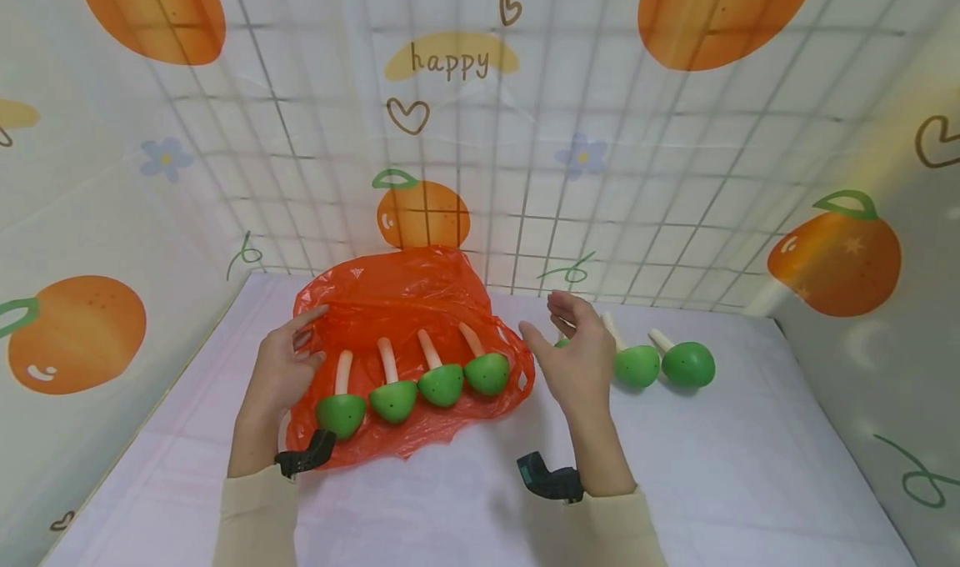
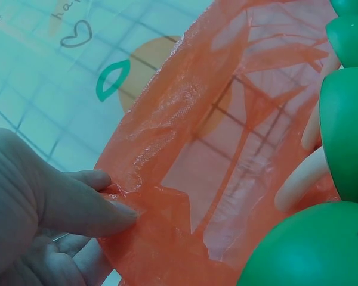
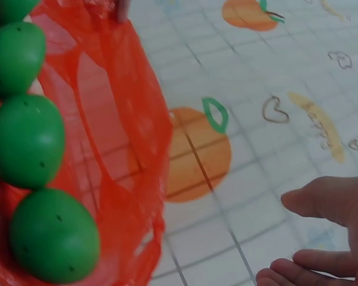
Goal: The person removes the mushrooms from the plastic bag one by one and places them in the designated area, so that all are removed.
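Note:
A red translucent plastic bag lies spread at the middle of the table. Along its front part sits a row of several green maracas, dotted round heads towards me and pale handles pointing away. My left hand pinches the bag's left edge between thumb and fingers, clearest in the left wrist view. Right of the bag, my right hand hovers with fingers apart and nothing in it. Beyond it lie a green maraca and another green maraca; a third is mostly hidden behind the hand.
The table has a pale cover. A wire grid stands at the back behind a thin printed curtain, and printed sheets hang at both sides. Black wrist cameras sit on both wrists.

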